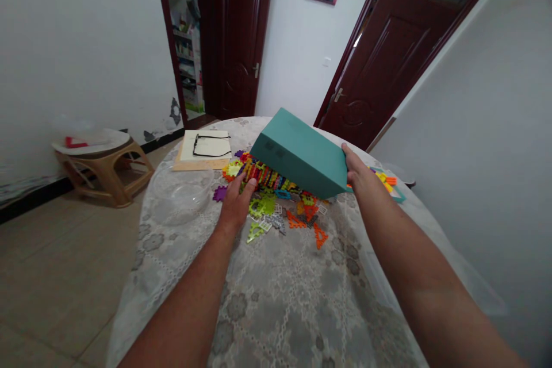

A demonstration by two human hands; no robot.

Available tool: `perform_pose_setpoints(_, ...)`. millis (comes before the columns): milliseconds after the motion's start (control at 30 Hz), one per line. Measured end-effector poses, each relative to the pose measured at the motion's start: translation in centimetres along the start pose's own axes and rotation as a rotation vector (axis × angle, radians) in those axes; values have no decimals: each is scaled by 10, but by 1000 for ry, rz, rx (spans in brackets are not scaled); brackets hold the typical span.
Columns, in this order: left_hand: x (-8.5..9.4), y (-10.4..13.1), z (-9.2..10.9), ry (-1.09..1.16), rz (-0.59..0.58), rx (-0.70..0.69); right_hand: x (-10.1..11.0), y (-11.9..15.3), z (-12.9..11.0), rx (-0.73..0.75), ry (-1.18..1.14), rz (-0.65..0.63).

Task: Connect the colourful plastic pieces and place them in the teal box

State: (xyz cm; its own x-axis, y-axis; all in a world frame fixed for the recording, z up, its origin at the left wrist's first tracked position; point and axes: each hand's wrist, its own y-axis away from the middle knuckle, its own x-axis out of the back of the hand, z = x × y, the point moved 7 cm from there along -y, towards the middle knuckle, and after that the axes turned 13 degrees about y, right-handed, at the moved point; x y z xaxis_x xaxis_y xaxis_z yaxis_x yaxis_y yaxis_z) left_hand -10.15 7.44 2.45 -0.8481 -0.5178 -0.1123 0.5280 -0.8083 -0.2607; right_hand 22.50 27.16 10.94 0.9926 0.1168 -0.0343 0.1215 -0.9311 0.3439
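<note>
A teal box [304,152] is tipped over on the table, its open side facing down and toward me. Many colourful plastic pieces [267,204] lie beneath and in front of it, some stacked in a row at its opening. My right hand [353,165] grips the box at its right end. At the left end of the stacked pieces is my left hand [238,196], fingers apart, touching them. Loose orange triangles [319,236] and a lime triangle [255,232] lie nearer to me.
Black glasses [211,154] rest on paper over a wooden board [181,165] at the back left. Clear plastic containers [185,198] stand left of the pieces. Beyond my right hand, a teal tray [399,195] holds orange and yellow pieces. A stool [107,169] is left of the table.
</note>
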Motion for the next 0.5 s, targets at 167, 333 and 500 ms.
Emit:
perform_pose_setpoints(167,-2,3,8,-117,34,-62,11,12,-5,-27,-7,48)
perform_pose_setpoints(333,-5,9,19,-197,49,-115,12,25,-1,-3,-29,35)
perform_pose_setpoints(500,-12,14,25,-231,-1,-180,10,38,4,-6,-27,47)
